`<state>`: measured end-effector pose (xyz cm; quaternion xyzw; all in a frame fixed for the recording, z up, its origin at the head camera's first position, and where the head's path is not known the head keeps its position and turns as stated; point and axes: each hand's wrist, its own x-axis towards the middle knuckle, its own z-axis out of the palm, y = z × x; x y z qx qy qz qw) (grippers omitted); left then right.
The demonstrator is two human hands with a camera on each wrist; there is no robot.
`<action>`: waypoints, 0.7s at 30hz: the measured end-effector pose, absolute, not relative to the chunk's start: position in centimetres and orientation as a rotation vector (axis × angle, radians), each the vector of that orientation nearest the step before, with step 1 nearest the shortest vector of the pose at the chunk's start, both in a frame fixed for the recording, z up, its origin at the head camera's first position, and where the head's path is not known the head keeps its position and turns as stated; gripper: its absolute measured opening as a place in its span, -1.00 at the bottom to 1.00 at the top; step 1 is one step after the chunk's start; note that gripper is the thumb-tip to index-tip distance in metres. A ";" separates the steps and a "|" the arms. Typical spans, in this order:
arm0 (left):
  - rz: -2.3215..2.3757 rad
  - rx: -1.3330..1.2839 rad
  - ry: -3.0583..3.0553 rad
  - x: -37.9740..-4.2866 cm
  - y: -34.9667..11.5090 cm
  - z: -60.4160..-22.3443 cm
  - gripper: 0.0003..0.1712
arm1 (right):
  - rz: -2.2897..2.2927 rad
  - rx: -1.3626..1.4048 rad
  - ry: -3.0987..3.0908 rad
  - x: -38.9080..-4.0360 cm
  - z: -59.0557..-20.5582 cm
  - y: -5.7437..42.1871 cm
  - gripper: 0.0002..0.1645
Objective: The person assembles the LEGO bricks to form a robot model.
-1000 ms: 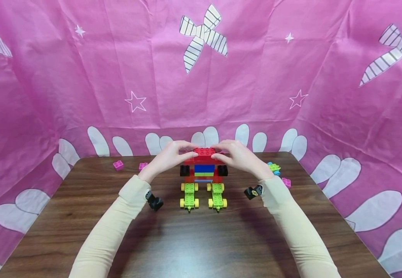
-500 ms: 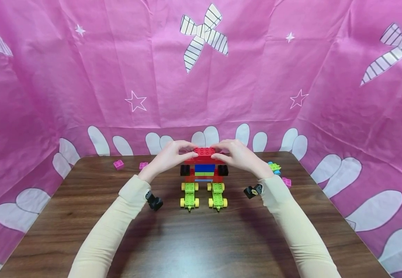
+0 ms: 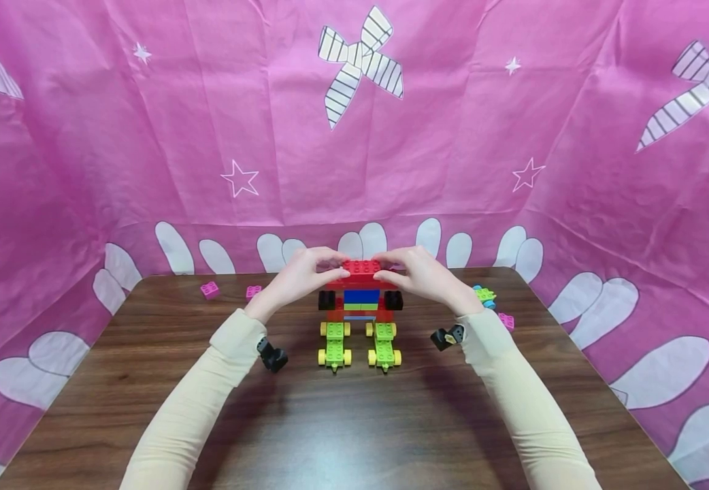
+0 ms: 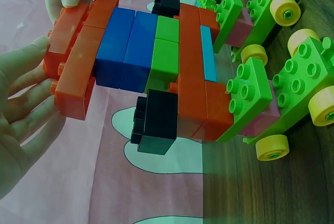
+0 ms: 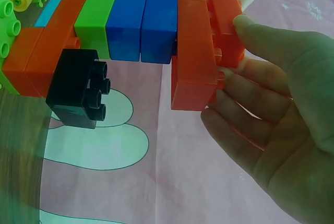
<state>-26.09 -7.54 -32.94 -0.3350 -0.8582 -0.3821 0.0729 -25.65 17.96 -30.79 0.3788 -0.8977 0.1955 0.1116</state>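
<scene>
So the build [image 3: 361, 297] is upright on the table [image 3: 256, 422], near the far edge, and it's a proper little blocky figure. The left hand [image 3: 301, 278] and right hand [image 3: 418, 278] each pinch one end of the red top brick [image 3: 362, 267], thumb on the near side, fingers round the back. Below that: a wider red row [image 4: 78, 72], stacked blue bricks [image 4: 126, 49], then lime bricks [image 4: 165, 59]. A black brick [image 4: 159, 122] juts up at either side (they look like arms to me), standing on the ends of a lower red section [image 4: 189, 72] with a light blue strip [image 4: 209, 54] set into it. The feet are two lime wheeled bases [image 3: 335, 351], side by side with a gap between, all yellow wheels [image 4: 322, 105], with pink bits [image 4: 269, 113] sandwiched just above.
</scene>
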 end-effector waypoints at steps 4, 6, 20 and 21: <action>-1.131 -1.003 -2.575 -26.2 -7.4 -33.0 -0.61 | 0.560 1.111 -2.643 -25.5 -30.7 18.0 -0.54; -1.128 -1.002 -2.575 -26.2 -7.4 -33.1 -0.61 | 0.557 1.107 -2.649 -25.5 -30.8 18.1 -0.51; -1.213 -1.001 -2.585 -26.3 -7.4 -32.9 -0.61 | 0.553 1.092 -2.638 -25.6 -31.0 18.1 -0.49; -1.217 -1.004 -2.582 -26.3 -7.4 -32.9 -0.61 | 0.550 1.092 -2.637 -25.6 -30.9 18.1 -0.49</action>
